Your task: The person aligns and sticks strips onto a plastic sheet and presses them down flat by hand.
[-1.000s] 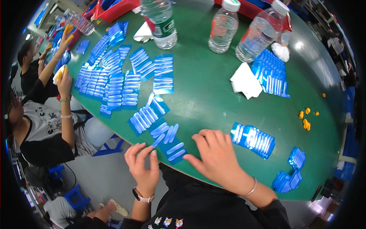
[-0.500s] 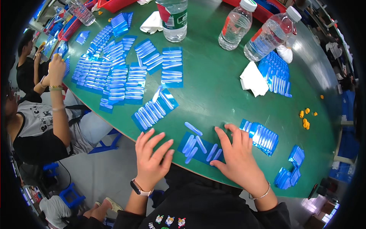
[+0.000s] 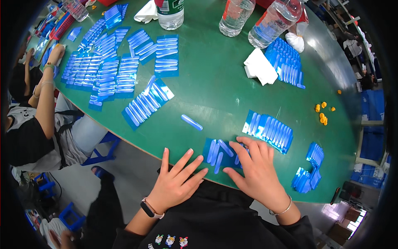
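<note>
While the left hand (image 3: 177,187) spreads empty fingers at the table's edge, lower centre of the frame, the right hand (image 3: 258,168) arches over the right end of a blue sheet (image 3: 227,162), thumb and forefinger parted, strips (image 3: 213,152) lying between the two hands. One loose strip (image 3: 192,122) lies above, apart from both.

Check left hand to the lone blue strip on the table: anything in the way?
Nothing visible: only green tabletop shows between the left hand and the lone blue strip. The blue sheet lies right of that path.
</note>
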